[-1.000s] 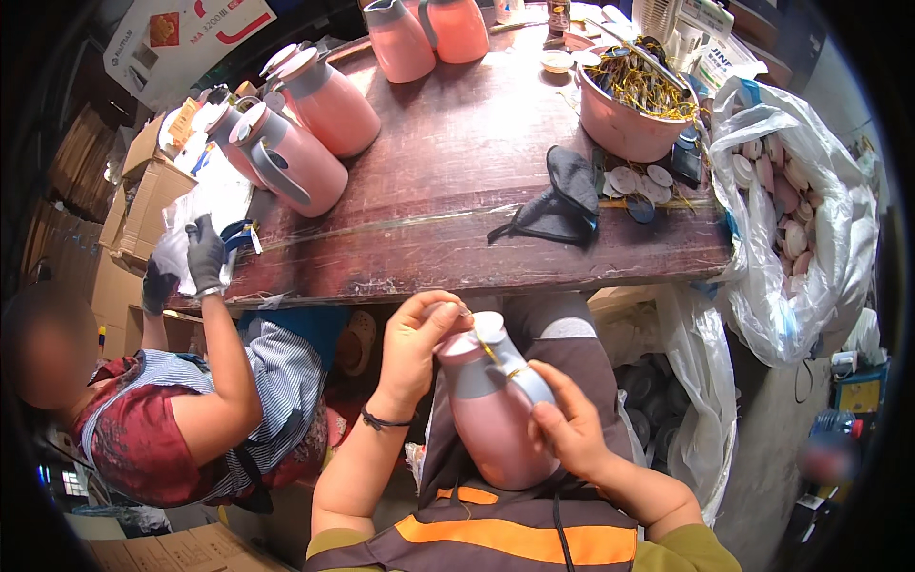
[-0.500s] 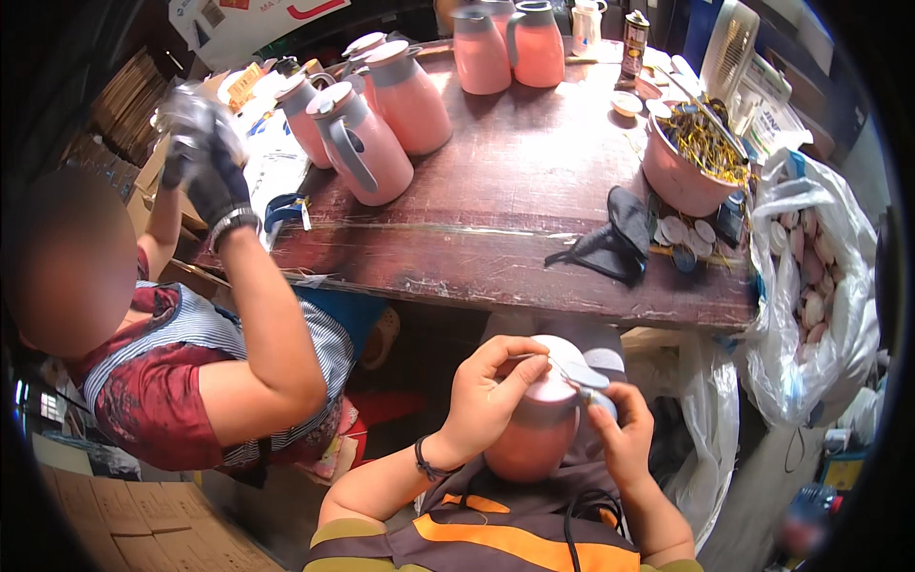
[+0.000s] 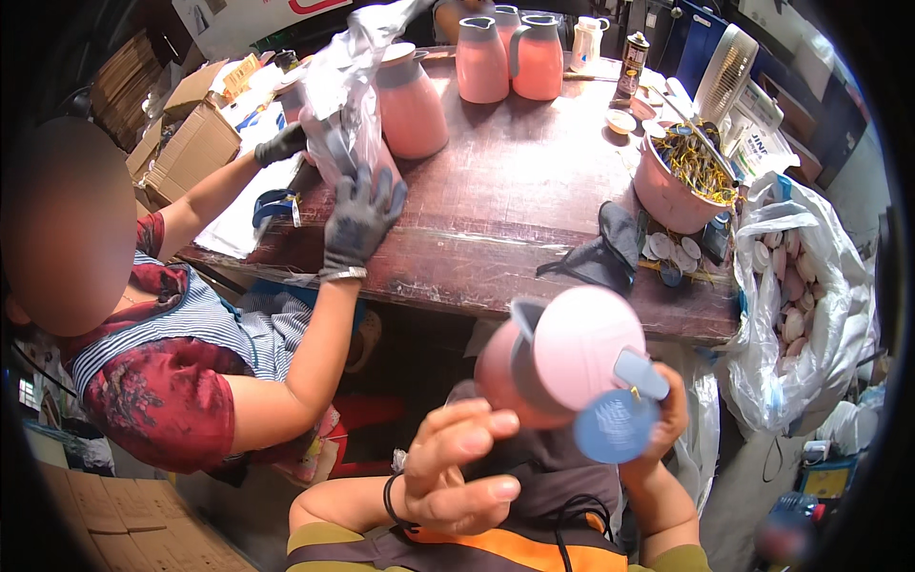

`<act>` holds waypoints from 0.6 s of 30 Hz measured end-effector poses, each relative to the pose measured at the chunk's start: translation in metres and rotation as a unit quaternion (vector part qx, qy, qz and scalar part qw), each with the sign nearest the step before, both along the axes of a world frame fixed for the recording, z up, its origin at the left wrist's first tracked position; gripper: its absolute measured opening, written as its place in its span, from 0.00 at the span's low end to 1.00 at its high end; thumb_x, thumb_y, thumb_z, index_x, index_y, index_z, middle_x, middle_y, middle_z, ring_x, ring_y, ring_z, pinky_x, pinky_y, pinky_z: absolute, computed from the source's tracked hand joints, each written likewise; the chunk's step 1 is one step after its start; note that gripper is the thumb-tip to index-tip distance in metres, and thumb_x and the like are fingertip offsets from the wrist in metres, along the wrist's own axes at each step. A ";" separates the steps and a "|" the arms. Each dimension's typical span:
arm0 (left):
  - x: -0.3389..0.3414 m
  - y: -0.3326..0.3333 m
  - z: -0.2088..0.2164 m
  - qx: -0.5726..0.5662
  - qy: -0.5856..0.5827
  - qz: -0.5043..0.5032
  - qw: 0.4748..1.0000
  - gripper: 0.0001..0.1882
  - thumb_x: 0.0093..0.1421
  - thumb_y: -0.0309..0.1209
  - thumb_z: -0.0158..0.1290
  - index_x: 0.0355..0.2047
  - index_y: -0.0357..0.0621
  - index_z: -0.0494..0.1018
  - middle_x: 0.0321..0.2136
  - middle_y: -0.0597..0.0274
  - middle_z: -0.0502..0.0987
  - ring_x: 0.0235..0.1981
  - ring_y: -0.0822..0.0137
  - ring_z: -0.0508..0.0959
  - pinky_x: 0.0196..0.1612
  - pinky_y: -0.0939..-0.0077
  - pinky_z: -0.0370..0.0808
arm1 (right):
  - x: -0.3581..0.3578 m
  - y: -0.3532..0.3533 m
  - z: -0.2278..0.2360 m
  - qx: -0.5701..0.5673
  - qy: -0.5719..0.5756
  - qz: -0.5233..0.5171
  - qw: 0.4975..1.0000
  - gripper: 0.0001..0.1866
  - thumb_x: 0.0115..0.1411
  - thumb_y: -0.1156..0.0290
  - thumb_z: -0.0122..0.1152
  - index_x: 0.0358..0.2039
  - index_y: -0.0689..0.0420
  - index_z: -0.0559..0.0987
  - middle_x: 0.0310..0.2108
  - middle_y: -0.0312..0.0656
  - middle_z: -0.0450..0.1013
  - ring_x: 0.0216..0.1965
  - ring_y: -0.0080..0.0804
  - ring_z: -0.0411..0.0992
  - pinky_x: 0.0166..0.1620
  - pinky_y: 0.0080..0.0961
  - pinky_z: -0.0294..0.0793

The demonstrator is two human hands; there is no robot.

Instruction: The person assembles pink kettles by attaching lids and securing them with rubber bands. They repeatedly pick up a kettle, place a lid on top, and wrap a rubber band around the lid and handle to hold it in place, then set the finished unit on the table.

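Note:
My right hand [image 3: 670,418] is closed round the handle side of a pink thermos jug [image 3: 502,367] with a grey collar. The jug is lifted and tilted, its pink lid [image 3: 583,345] facing me. A round blue tag [image 3: 615,431] hangs by a gold tie beside the grey lid lever [image 3: 640,372]. Left of the tag, my left hand [image 3: 456,465] is open with fingers apart, holding nothing. The jug's handle is mostly hidden behind the lid and tag.
At left, a co-worker's gloved hands [image 3: 362,219] work a clear plastic bag [image 3: 348,91] over a jug. More pink jugs [image 3: 481,62] stand on the wooden table [image 3: 515,181]. A tub of gold ties [image 3: 667,195], a black mask [image 3: 605,246] and a bag of lids [image 3: 796,381] are at right.
The jug has risen and tilted from my lap toward me. My left hand has let go of the lid area and moved down. The co-worker's hands lowered a bag onto a jug.

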State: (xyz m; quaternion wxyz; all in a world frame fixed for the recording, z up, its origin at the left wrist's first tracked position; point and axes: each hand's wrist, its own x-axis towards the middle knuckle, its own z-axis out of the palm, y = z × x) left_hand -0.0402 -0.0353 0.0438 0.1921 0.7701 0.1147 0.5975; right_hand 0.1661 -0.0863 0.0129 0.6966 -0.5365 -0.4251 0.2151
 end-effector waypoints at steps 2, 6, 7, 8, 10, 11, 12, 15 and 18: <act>0.001 0.004 0.002 -0.009 0.073 -0.053 0.996 0.14 0.50 0.21 0.54 0.40 0.43 0.75 0.46 0.51 0.73 0.37 0.56 0.80 0.40 0.64 0.77 | 0.002 0.025 0.003 -0.002 -0.030 -0.009 1.000 0.18 0.54 0.77 0.67 0.45 0.64 0.74 0.37 0.37 0.74 0.35 0.23 0.71 0.41 0.20 0.72; 0.033 0.025 -0.049 -0.111 0.356 -0.085 0.924 0.09 0.52 0.25 0.53 0.36 0.43 0.75 0.41 0.57 0.73 0.44 0.57 0.74 0.46 0.63 0.70 | -0.016 0.095 -0.011 0.042 -0.085 0.004 0.996 0.18 0.56 0.74 0.65 0.47 0.64 0.75 0.41 0.43 0.74 0.42 0.29 0.72 0.47 0.24 0.70; 0.038 0.038 -0.064 -0.118 0.395 -0.093 0.906 0.09 0.52 0.25 0.53 0.36 0.43 0.74 0.42 0.57 0.73 0.45 0.56 0.73 0.47 0.62 0.69 | -0.023 0.107 -0.013 0.044 -0.071 0.017 0.996 0.19 0.57 0.73 0.64 0.49 0.64 0.74 0.42 0.44 0.75 0.43 0.30 0.72 0.48 0.24 0.69; 0.042 0.053 -0.078 -0.124 0.358 -0.074 0.923 0.11 0.53 0.26 0.53 0.38 0.42 0.73 0.42 0.55 0.72 0.44 0.53 0.73 0.44 0.58 0.70 | -0.030 0.118 0.000 0.032 -0.094 0.055 0.994 0.20 0.58 0.71 0.63 0.51 0.64 0.74 0.44 0.45 0.74 0.45 0.33 0.72 0.49 0.25 0.68; 0.051 0.085 -0.093 -0.165 0.322 -0.023 0.932 0.15 0.54 0.28 0.54 0.43 0.42 0.72 0.43 0.50 0.71 0.41 0.48 0.74 0.41 0.56 0.71 | -0.035 0.135 0.008 0.008 -0.114 0.119 0.986 0.23 0.61 0.67 0.60 0.55 0.63 0.72 0.49 0.48 0.73 0.51 0.39 0.70 0.55 0.29 0.65; 0.052 0.101 -0.094 -0.201 0.325 0.014 0.924 0.17 0.54 0.29 0.55 0.45 0.42 0.72 0.43 0.47 0.71 0.40 0.46 0.74 0.41 0.57 0.72 | -0.035 0.141 0.001 0.000 -0.141 0.115 0.983 0.26 0.61 0.65 0.60 0.57 0.62 0.69 0.53 0.50 0.70 0.55 0.40 0.68 0.57 0.31 0.63; 0.049 0.116 -0.104 -0.161 0.334 0.089 0.924 0.18 0.55 0.30 0.55 0.47 0.44 0.71 0.43 0.46 0.71 0.38 0.46 0.75 0.40 0.56 0.73 | -0.032 0.144 -0.004 -0.013 -0.155 0.105 0.982 0.28 0.60 0.65 0.60 0.58 0.62 0.68 0.54 0.51 0.69 0.56 0.41 0.67 0.58 0.31 0.63; 0.031 0.161 -0.124 -0.111 0.359 0.227 0.898 0.22 0.54 0.32 0.56 0.51 0.50 0.70 0.39 0.46 0.71 0.36 0.47 0.75 0.39 0.55 0.74 | -0.008 0.143 -0.019 -0.055 -0.139 0.076 0.986 0.27 0.60 0.67 0.59 0.58 0.63 0.67 0.54 0.50 0.68 0.54 0.40 0.67 0.59 0.32 0.62; 0.004 0.212 -0.148 -0.113 0.352 0.321 0.872 0.21 0.52 0.32 0.56 0.48 0.48 0.72 0.39 0.48 0.72 0.39 0.50 0.73 0.46 0.55 0.69 | 0.016 0.154 -0.042 -0.089 -0.091 0.042 0.991 0.25 0.59 0.68 0.59 0.56 0.62 0.69 0.51 0.48 0.69 0.53 0.36 0.68 0.56 0.29 0.64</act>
